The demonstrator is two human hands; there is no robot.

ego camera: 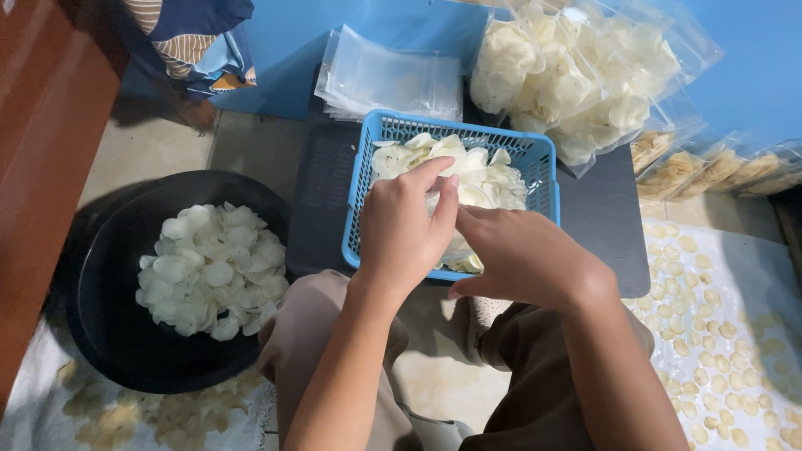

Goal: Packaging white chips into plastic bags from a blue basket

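A blue plastic basket (539,159) full of pale white crackers (480,175) sits on a low dark stool (601,217) in front of me. My left hand (405,230) hovers over the basket's near side, fingers curled around a small clear bag with crackers in it. My right hand (522,255) meets it from the right, fingertips touching the same bag at its opening. The bag is mostly hidden between the hands.
A black basin (109,334) with more white crackers stands on the floor at the left. A stack of clear empty bags (388,79) and filled cracker bags (576,75) lie behind the basket. Small yellowish crackers (718,334) are spread on white cloth at right.
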